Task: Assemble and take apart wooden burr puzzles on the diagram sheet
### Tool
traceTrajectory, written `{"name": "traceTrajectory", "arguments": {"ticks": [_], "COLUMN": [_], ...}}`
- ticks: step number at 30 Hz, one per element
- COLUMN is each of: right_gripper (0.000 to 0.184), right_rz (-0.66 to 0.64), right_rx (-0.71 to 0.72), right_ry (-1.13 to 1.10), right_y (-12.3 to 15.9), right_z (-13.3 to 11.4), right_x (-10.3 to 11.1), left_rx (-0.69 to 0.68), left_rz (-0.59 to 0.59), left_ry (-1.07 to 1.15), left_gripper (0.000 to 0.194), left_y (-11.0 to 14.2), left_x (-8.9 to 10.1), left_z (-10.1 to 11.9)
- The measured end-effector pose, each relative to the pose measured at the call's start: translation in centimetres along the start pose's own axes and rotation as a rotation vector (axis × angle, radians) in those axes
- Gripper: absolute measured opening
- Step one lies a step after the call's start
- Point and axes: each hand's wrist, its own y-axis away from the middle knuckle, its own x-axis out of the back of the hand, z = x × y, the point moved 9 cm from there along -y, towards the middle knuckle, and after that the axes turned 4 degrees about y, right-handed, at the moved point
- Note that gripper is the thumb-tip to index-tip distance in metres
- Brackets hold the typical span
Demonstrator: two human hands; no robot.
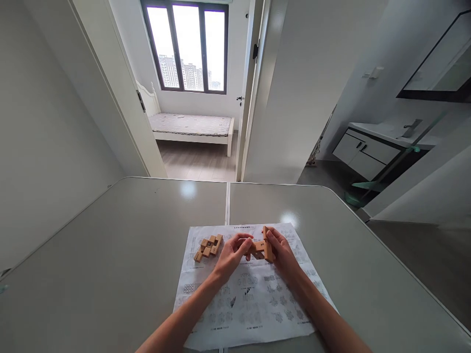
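Both hands meet over a printed sheet of diagrams [253, 318]. My left hand [232, 252] is closed, thumb and fingers pinching the left end of some notched wooden puzzle pieces [259, 247]. My right hand [280, 247] grips the right side of the same pieces, where one block stands upright across the other. A small dark mark shows on the wood. How the pieces lock together is partly hidden by my fingers. To the left of my left hand, a cluster of similar notched wooden pieces [208, 247] lies on the sheet.
The sheet lies on a large grey table [121, 274] with a seam down its middle. Beyond its far edge, a doorway shows a bed [193, 125] under a window [186, 46]. At the right stand a washbasin cabinet [368, 152] and a mirror [441, 63].
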Motion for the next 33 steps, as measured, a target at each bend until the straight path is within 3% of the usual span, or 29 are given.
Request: {"name": "traceTrajectory", "arguments": {"ticks": [23,33], "right_gripper": [0.043,0.042], "right_rz": [-0.054,-0.178], "right_rx": [0.028,-0.051], "right_ry": [0.034,0.045], "right_y": [-0.1,-0.2], "right_z": [0.2,1.8], "right_x": [-0.5,-1.7], "left_rx": [0.079,0.11], "left_rz": [-0.053,-0.081], "left_ry": [0.122,0.19], "left_gripper": [0.048,0.056], "left_y": [-0.5,-0.7], "left_x": [0.8,0.3], "left_z": [-2.1,-2.3]}}
